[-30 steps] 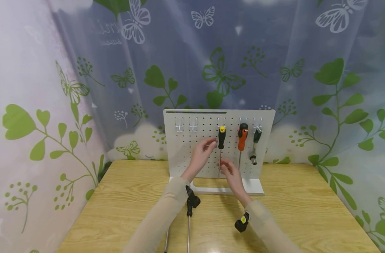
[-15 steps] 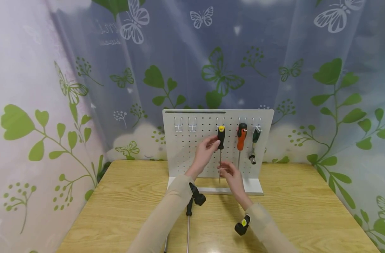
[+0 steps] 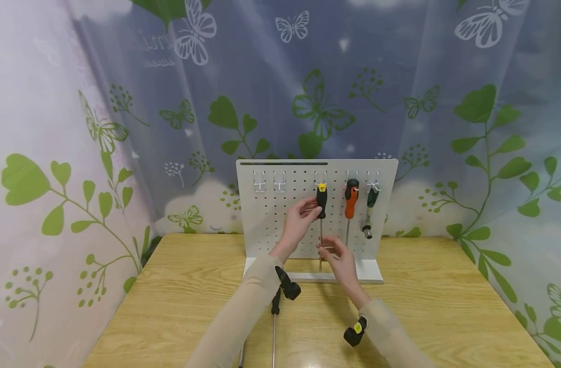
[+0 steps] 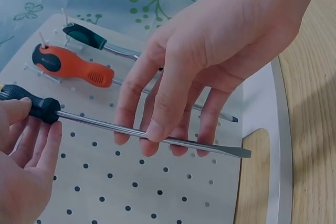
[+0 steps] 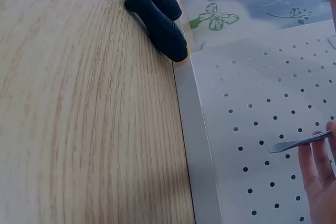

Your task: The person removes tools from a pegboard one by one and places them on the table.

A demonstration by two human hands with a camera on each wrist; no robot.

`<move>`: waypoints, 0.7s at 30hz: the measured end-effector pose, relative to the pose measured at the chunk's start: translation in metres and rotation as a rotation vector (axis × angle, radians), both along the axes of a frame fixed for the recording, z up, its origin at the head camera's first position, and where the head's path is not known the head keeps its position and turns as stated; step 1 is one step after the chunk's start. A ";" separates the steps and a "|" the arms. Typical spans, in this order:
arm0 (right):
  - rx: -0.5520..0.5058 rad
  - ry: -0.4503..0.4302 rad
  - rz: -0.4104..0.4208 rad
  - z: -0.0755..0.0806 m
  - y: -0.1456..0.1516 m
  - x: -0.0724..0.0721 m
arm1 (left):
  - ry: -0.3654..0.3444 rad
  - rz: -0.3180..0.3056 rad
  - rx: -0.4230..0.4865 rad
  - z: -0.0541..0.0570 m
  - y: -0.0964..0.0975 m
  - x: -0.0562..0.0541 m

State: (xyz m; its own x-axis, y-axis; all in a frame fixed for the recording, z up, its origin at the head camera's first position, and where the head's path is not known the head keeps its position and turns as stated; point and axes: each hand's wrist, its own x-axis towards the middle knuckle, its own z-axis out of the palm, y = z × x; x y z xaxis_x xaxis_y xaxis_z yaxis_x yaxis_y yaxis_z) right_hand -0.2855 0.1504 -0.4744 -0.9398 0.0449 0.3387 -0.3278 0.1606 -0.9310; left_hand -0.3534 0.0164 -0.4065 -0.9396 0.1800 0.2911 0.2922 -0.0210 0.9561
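A flat-blade screwdriver (image 3: 322, 198), black-handled with a yellow end, stands upright before the white pegboard (image 3: 264, 225). My left hand (image 3: 296, 225) pinches the lower part of its handle between thumb and fingers. Lower down, my right hand (image 3: 341, 260) pinches the steel shaft (image 4: 100, 123) between thumb and fingers, above the flat tip (image 4: 236, 151). The yellow end is level with a hook on the board; whether it touches the hook I cannot tell.
To the right hang an orange-and-black screwdriver (image 3: 351, 200) and a dark green-handled tool (image 3: 373, 198). Two bare hooks (image 3: 259, 183) sit at the board's upper left. Two dark-handled screwdrivers (image 5: 157, 27) lie on the wooden table (image 3: 183, 286) before the board. A patterned curtain (image 3: 262, 76) surrounds it.
My left hand has moved right and up from beside the screwdriver and now grips its handle. The blade tip has come lower in view. My right hand stays at the shaft.
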 end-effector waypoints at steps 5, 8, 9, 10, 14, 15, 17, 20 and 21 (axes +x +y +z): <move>-0.023 0.006 -0.007 -0.015 0.003 -0.008 | -0.009 -0.005 0.005 0.002 0.000 0.004; -0.026 0.011 -0.011 -0.023 0.005 -0.011 | -0.010 -0.009 0.006 0.004 0.000 0.006; -0.027 0.015 -0.010 -0.024 0.006 -0.011 | -0.012 -0.011 0.006 0.004 0.000 0.007; -0.026 0.025 -0.008 -0.025 0.006 -0.010 | -0.013 -0.012 0.005 0.004 0.000 0.008; -0.034 0.069 0.011 -0.025 0.008 -0.005 | -0.024 -0.017 0.007 0.005 0.000 0.010; -0.038 0.075 0.018 -0.025 0.008 -0.004 | -0.025 -0.018 0.009 0.005 -0.001 0.010; -0.040 0.073 0.025 -0.024 0.008 -0.002 | -0.028 -0.022 0.015 0.005 -0.001 0.012; -0.051 0.052 0.036 -0.022 0.009 0.001 | -0.027 -0.026 0.017 0.005 -0.002 0.014; -0.054 0.042 0.040 -0.021 0.009 0.002 | -0.023 -0.026 0.017 0.005 -0.002 0.015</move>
State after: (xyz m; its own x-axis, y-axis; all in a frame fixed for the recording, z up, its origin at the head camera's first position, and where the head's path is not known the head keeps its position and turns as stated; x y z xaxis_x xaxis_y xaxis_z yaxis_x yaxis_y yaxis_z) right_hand -0.2831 0.1589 -0.4958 -0.9262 0.0268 0.3762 -0.3721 0.0965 -0.9231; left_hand -0.3384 0.0143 -0.4017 -0.9412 0.2000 0.2721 0.2688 -0.0442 0.9622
